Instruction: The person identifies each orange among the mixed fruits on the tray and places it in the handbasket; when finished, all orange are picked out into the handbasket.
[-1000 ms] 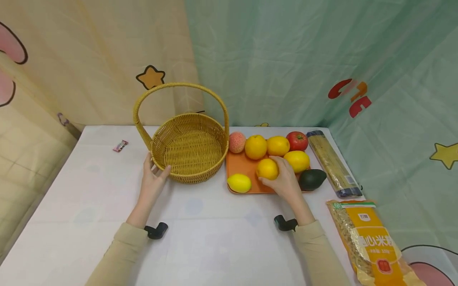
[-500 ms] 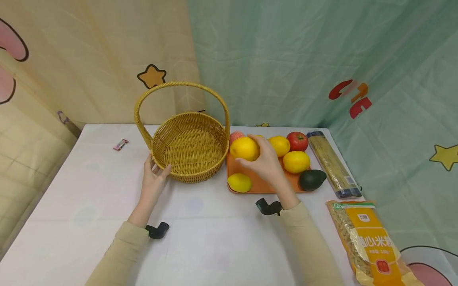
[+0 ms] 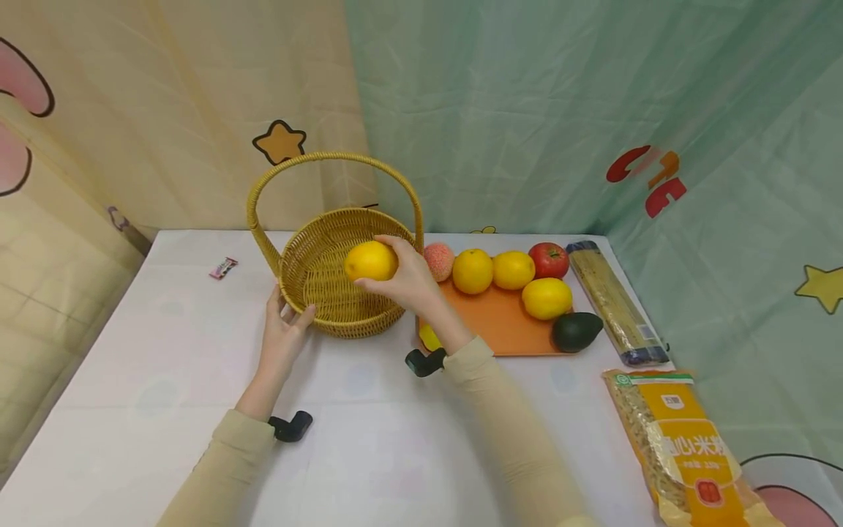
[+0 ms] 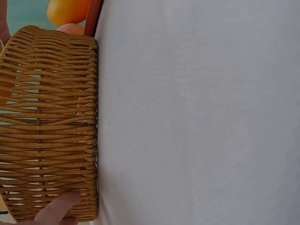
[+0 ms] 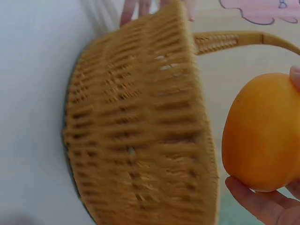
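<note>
In the head view a wicker basket [image 3: 329, 296] with a tall handle stands on the table; its visible inside holds nothing. The left hand [image 3: 283, 329] grips the basket's front left rim, and in the left wrist view its fingers [image 4: 60, 206] lie against the woven wall. Over the basket's opening, the right hand [image 3: 415, 282] holds a yellow-orange fruit [image 3: 370, 261] between thumb and fingers. The right wrist view shows that fruit [image 5: 262, 133] above the level of the basket's rim [image 5: 199, 93].
Right of the basket, an orange tray [image 3: 500, 329] bears several fruits, among them a red apple [image 3: 548, 260] and a dark green fruit [image 3: 576, 331]. Noodle packs [image 3: 612, 300] and a yellow bag [image 3: 691, 446] lie at the right. A small wrapped candy [image 3: 223, 268] lies at the left.
The right hand has lifted the yellow-orange fruit off the tray and carried it left, over the basket. The left hand has kept its place on the rim.
</note>
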Demonstrator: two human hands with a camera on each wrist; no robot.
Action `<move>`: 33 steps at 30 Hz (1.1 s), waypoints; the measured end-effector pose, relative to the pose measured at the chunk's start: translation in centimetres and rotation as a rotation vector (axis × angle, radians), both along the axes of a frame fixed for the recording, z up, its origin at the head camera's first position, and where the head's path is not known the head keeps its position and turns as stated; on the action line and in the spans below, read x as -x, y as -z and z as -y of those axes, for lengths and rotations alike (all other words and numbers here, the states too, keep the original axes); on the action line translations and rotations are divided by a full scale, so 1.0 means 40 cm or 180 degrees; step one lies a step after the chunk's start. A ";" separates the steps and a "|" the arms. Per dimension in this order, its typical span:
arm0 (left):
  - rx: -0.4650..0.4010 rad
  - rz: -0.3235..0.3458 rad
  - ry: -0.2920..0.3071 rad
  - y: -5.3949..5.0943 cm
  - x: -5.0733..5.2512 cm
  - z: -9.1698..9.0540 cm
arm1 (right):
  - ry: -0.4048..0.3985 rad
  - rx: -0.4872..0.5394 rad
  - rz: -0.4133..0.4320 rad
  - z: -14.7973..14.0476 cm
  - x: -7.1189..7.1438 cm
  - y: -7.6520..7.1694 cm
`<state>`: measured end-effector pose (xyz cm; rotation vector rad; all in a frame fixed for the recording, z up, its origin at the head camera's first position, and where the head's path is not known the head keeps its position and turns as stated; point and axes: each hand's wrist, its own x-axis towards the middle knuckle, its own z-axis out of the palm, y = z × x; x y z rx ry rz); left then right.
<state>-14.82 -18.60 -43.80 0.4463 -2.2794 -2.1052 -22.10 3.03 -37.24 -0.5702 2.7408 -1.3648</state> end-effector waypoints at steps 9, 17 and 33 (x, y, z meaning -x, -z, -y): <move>0.0030 -0.0059 -0.0015 0.011 0.000 0.003 | -0.0034 -0.0168 0.0193 0.131 0.029 0.062; -0.0082 -0.0104 0.0015 0.010 0.000 0.001 | 0.0035 -0.0461 0.0361 0.198 0.037 0.085; -0.0093 -0.0171 0.0005 0.014 0.001 0.001 | -0.0067 -0.0969 0.0333 0.231 0.035 0.109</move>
